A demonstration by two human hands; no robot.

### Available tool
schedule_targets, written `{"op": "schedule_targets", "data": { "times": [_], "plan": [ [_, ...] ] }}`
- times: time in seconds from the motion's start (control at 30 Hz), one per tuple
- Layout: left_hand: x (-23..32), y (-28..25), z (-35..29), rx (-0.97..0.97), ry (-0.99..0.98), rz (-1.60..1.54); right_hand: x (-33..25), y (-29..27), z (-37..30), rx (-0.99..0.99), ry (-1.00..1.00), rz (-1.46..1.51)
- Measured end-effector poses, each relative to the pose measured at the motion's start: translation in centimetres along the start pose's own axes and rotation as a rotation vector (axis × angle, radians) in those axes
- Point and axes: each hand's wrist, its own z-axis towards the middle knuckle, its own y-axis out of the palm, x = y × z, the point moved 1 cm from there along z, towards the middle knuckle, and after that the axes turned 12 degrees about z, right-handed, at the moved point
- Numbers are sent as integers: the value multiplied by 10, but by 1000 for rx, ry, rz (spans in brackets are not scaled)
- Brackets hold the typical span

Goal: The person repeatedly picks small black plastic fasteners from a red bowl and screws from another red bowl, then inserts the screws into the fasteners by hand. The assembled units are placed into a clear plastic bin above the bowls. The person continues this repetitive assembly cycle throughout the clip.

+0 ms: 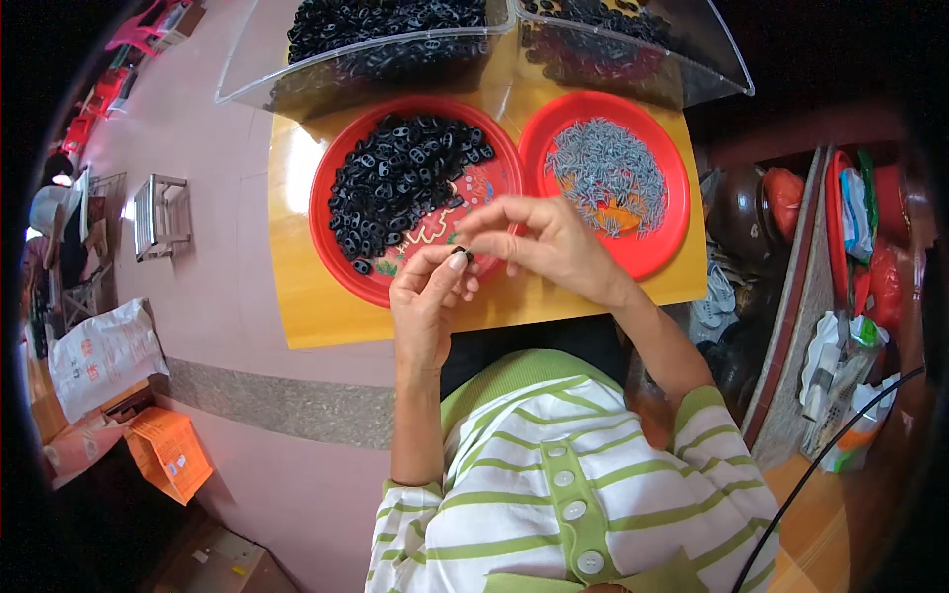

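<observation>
Above the near rim of the left red tray, my left hand (431, 282) pinches a small black plastic piece (462, 254) between thumb and forefinger. My right hand (550, 243) reaches in from the right, its thumb and forefinger drawn together just over that piece. Whatever its fingertips hold is too small to make out. A heap of black plastic pieces with holes (395, 178) covers much of the left red tray (318, 198), whose printed floor shows near my hands. Small silver screws (608, 173) lie spread in the right red tray (675, 212).
Two clear plastic bins (395, 61) of black pieces stand at the far side of the yellow table (297, 311). Left on the floor are a metal stool (158, 215), a white sack (109, 346) and an orange bag (170, 455). Shelves with jars and bags line the right.
</observation>
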Motion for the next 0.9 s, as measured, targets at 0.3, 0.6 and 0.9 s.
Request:
{"op": "schedule_targets", "data": {
  "times": [0.3,0.6,0.9],
  "plan": [
    [0,-3,3,-48,-52,39,25,-3,88,165,-583,-688],
    [-3,-6,4,-60,-15,-1,32,1,85,108,-512,-807],
    [-4,-5,5,-56,19,-63,23,-15,42,120,65,17]
  ]
}}
